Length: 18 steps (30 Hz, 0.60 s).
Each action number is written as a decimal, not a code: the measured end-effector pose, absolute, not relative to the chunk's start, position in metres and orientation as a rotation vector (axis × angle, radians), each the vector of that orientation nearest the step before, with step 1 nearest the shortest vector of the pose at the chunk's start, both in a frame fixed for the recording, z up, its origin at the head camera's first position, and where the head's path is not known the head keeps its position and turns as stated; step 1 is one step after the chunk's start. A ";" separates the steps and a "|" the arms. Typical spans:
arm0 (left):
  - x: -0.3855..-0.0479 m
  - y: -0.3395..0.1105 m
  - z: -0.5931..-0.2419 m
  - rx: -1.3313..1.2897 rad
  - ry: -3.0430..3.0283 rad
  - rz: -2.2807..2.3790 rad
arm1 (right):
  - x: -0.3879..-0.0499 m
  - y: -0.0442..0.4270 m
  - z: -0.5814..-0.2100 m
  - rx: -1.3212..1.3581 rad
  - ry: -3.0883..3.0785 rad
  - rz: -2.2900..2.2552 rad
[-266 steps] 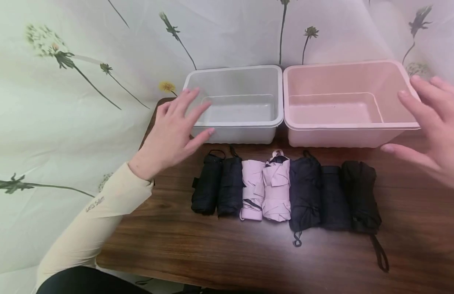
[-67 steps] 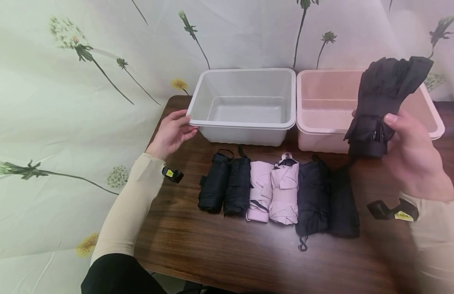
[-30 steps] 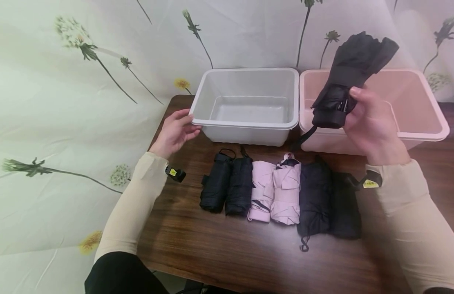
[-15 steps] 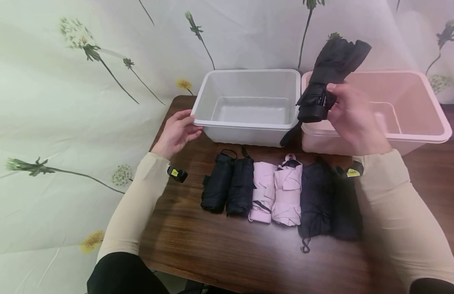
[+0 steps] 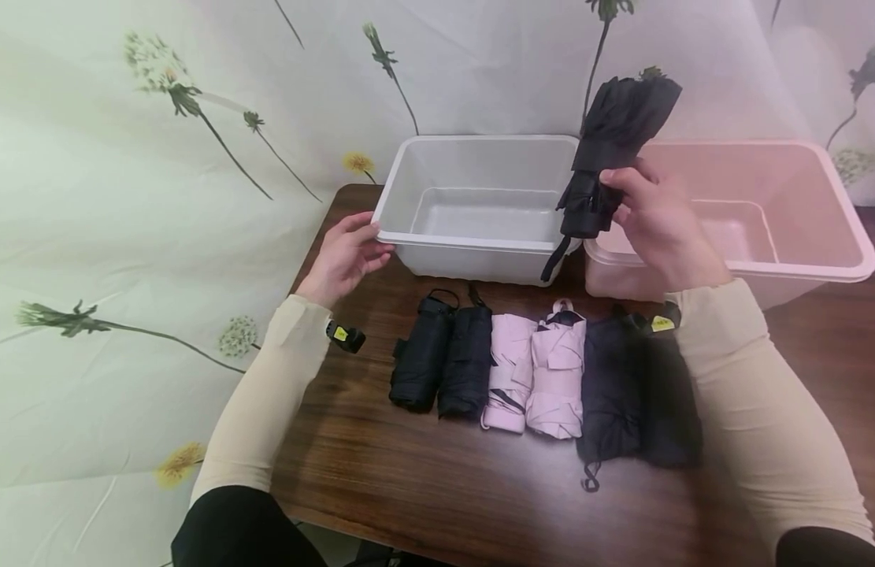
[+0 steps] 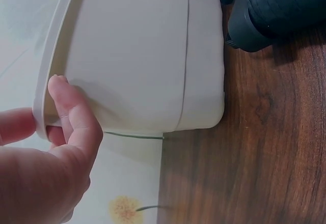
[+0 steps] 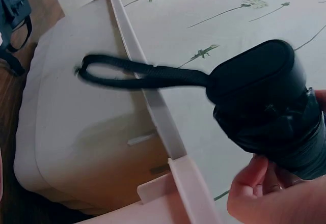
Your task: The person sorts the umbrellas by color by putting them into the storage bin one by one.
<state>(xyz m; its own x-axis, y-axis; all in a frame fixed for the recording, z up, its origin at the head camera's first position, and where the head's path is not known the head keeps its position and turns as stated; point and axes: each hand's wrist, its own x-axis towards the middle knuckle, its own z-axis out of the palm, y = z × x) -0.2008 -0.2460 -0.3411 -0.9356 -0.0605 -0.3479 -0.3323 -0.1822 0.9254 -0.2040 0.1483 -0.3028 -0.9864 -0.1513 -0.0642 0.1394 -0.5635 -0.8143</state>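
A folded black umbrella [image 5: 614, 138] is in my right hand [image 5: 657, 220], held tilted above the place where the two bins meet. Its flat handle end [image 7: 254, 71] and a wrist loop [image 7: 147, 76] show in the right wrist view, the loop hanging free. My left hand [image 5: 343, 258] grips the rim of the white bin [image 5: 472, 242] at its front left corner. In the left wrist view, thumb and finger lie on either side of that rim [image 6: 51, 56]. Nothing lies inside the white bin.
Right of the white bin stands a pink bin [image 5: 784, 272]. In front lies a row of folded umbrellas: two black ones [image 5: 423, 354] at left, two pink ones [image 5: 556, 378] in the middle, dark ones [image 5: 610, 402] at right, partly under my right forearm. A patterned cloth [image 5: 472, 71] hangs behind.
The black umbrella from the row's right end was picked up by my right hand and has moved left from over the pink bin. My left hand took hold of the white bin's rim.
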 end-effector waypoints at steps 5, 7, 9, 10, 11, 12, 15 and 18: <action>-0.201 -0.245 -0.343 -0.461 1.881 2.238 | -0.207 0.147 -0.305 0.021 1.352 -2.617; -0.201 -0.245 -0.343 -0.460 1.884 2.236 | -0.209 0.147 -0.305 0.039 1.383 -2.597; -0.201 -0.245 -0.343 -0.459 1.890 2.228 | -0.210 0.147 -0.305 0.051 1.433 -2.573; -0.201 -0.245 -0.343 -0.460 1.890 2.228 | -0.211 0.146 -0.305 0.059 1.467 -2.558; -0.201 -0.244 -0.343 -0.460 1.891 2.227 | -0.212 0.145 -0.305 0.064 1.520 -2.534; -0.201 -0.244 -0.343 -0.458 1.892 2.225 | -0.213 0.144 -0.305 0.071 1.576 -2.507; -0.201 -0.244 -0.342 -0.455 1.900 2.217 | -0.214 0.140 -0.304 0.088 1.747 -2.403; -0.200 -0.243 -0.341 -0.455 1.910 2.213 | -0.215 0.136 -0.302 0.078 1.890 -2.315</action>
